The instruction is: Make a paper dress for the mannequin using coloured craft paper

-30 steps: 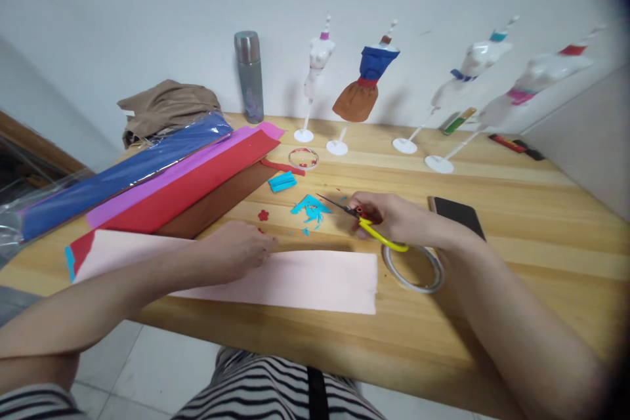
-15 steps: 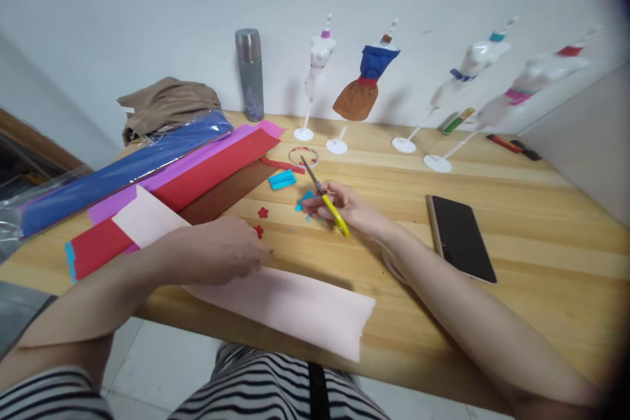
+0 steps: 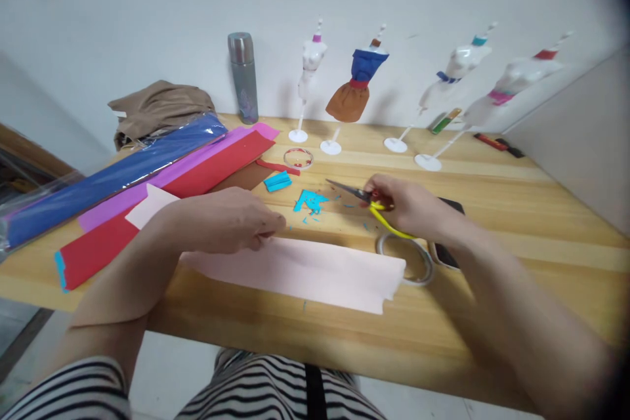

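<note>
My left hand (image 3: 236,220) is closed, its fingers pinching the upper edge of a long pale pink paper strip (image 3: 315,275). The strip runs to the right near the table's front, and its right end is ragged. My right hand (image 3: 406,203) grips scissors (image 3: 349,190) with yellow handles, blades pointing left above the table and apart from the strip. Cut bright blue scraps (image 3: 309,201) lie between the hands, with a folded blue piece (image 3: 278,181) behind them. A roll of tape (image 3: 427,270) lies flat by the strip's right end.
Red paper (image 3: 103,252), purple paper and wrapped blue paper (image 3: 123,174) spread over the left side. Several small mannequins (image 3: 365,72) on white stands line the back, beside a flask (image 3: 243,82). A phone (image 3: 449,257) lies partly under my right forearm.
My right hand has moved right with the scissors, away from the blue scraps. My left hand has shifted up and right, and the pink strip has moved with it. The red paper flowers are now hidden.
</note>
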The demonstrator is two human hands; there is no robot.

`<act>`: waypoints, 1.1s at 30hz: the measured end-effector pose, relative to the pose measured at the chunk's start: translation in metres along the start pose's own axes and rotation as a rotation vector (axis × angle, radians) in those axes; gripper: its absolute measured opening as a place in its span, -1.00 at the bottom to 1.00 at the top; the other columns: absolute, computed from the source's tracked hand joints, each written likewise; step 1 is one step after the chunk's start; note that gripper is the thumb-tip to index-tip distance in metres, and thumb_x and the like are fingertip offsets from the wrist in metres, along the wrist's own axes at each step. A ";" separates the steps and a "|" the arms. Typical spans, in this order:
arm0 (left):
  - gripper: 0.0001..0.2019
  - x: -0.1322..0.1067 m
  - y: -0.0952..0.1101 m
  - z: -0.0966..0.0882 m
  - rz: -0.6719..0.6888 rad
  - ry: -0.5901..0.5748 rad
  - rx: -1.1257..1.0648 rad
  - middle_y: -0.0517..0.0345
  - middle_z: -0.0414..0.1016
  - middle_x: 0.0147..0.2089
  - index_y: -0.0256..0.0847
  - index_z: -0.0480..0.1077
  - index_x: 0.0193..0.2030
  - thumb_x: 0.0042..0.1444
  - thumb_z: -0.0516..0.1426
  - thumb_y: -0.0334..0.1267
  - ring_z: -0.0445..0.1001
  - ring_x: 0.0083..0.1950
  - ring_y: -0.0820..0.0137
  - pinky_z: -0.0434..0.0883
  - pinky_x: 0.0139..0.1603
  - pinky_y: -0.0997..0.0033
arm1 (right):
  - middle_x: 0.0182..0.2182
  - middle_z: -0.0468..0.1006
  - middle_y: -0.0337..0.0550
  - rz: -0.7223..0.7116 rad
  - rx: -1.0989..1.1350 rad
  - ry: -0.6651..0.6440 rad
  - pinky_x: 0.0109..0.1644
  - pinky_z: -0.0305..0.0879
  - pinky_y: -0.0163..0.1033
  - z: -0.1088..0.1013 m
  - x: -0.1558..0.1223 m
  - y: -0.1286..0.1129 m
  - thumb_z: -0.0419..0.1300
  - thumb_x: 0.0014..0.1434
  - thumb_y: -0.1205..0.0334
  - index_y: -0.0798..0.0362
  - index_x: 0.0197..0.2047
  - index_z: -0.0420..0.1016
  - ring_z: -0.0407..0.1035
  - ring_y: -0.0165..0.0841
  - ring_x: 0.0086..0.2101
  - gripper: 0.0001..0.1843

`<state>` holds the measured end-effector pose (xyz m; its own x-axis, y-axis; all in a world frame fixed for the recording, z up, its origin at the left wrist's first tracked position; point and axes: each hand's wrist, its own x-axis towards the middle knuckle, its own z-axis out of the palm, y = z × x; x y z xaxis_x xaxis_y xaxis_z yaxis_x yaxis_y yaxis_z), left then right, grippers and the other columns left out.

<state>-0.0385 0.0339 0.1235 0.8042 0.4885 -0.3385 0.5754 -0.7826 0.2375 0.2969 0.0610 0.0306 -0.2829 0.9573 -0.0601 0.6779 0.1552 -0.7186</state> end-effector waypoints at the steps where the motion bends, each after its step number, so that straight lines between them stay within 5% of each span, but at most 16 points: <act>1: -0.78 0.001 -0.002 -0.001 0.004 -0.004 -0.025 0.26 0.39 -0.44 -0.18 0.19 -0.43 0.19 0.12 -0.46 0.16 -0.48 0.48 0.03 -0.43 0.39 | -0.48 0.51 -0.27 0.046 -0.218 -0.001 -0.39 0.20 -0.24 -0.010 -0.007 0.010 0.24 -0.05 0.45 -0.07 -0.29 0.39 0.34 -0.34 -0.49 -0.73; 4: -0.75 0.005 -0.009 -0.004 0.018 -0.028 -0.159 0.28 0.37 -0.45 -0.17 0.15 -0.45 0.13 0.16 -0.45 0.19 -0.46 0.48 0.06 -0.43 0.41 | -0.45 0.55 -0.16 0.138 -0.504 -0.046 -0.36 0.19 -0.24 -0.018 -0.027 0.030 0.21 0.00 0.51 -0.03 -0.31 0.43 0.38 -0.31 -0.45 -0.76; 8: -0.77 0.015 -0.024 -0.009 0.043 0.021 -0.336 0.32 0.24 -0.51 -0.17 0.17 -0.47 0.05 0.17 -0.44 0.17 -0.47 0.48 0.11 -0.41 0.42 | -0.40 0.60 -0.14 0.206 -0.531 -0.045 -0.36 0.21 -0.25 -0.007 -0.031 0.036 0.27 0.02 0.43 -0.02 -0.26 0.46 0.46 -0.27 -0.39 -0.79; 13: -0.95 0.027 -0.054 -0.007 0.005 0.093 -0.432 0.26 0.32 -0.43 -0.20 0.40 -0.35 0.07 0.19 -0.30 0.28 -0.38 0.42 0.21 -0.32 0.42 | -0.32 0.64 -0.10 0.270 -0.328 0.168 -0.24 0.31 -0.17 -0.007 0.005 0.033 0.31 -0.05 0.42 -0.02 -0.24 0.44 0.52 -0.16 -0.29 -0.71; 18: -0.74 0.037 -0.072 0.000 -0.096 0.122 -0.427 0.23 0.36 -0.35 -0.20 0.55 -0.09 0.08 0.18 -0.24 0.31 -0.32 0.41 0.20 -0.28 0.45 | -0.27 0.64 -0.03 0.245 -0.021 0.335 -0.15 0.45 -0.05 -0.015 0.028 0.023 0.32 0.00 0.30 -0.08 -0.27 0.25 0.56 -0.11 -0.23 -0.69; 23: -0.65 0.047 -0.086 0.007 -0.130 0.216 -0.487 0.27 0.29 -0.41 -0.22 0.56 -0.01 0.04 0.19 -0.24 0.27 -0.37 0.43 0.18 -0.33 0.46 | -0.37 0.62 -0.17 0.113 0.518 0.153 -0.23 0.50 -0.09 -0.002 0.031 -0.001 0.51 -0.17 -0.02 -0.11 -0.29 0.23 0.57 -0.18 -0.30 -0.44; 27: -0.63 0.044 -0.095 0.011 -0.165 0.270 -0.584 0.22 0.42 -0.36 -0.24 0.55 -0.01 0.04 0.23 -0.16 0.36 -0.30 0.41 0.26 -0.25 0.46 | -0.43 0.54 -0.28 0.085 0.565 0.081 -0.27 0.45 -0.19 0.007 0.036 -0.011 0.59 -0.32 0.13 -0.07 -0.33 0.29 0.52 -0.28 -0.33 -0.41; 31: -0.63 0.038 -0.097 0.010 -0.219 0.270 -0.631 0.08 0.60 -0.06 -0.24 0.56 -0.01 0.07 0.23 -0.13 0.47 -0.11 0.35 0.32 -0.13 0.46 | -0.48 0.39 -0.40 0.065 0.577 0.056 -0.30 0.40 -0.26 0.008 0.032 -0.013 0.53 -0.18 0.23 -0.05 -0.35 0.30 0.39 -0.44 -0.44 -0.53; 33: -0.60 0.038 -0.097 0.010 -0.254 0.278 -0.630 0.07 0.61 -0.07 -0.24 0.56 0.01 0.08 0.22 -0.09 0.48 -0.11 0.35 0.33 -0.13 0.46 | -0.50 0.36 -0.42 0.061 0.589 0.080 -0.33 0.37 -0.28 0.007 0.028 -0.012 0.51 -0.13 0.23 -0.05 -0.35 0.30 0.34 -0.48 -0.48 -0.57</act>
<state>-0.0653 0.1241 0.0788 0.5945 0.7709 -0.2288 0.6580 -0.3028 0.6895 0.2759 0.0847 0.0331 -0.1873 0.9792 -0.0777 0.1941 -0.0406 -0.9801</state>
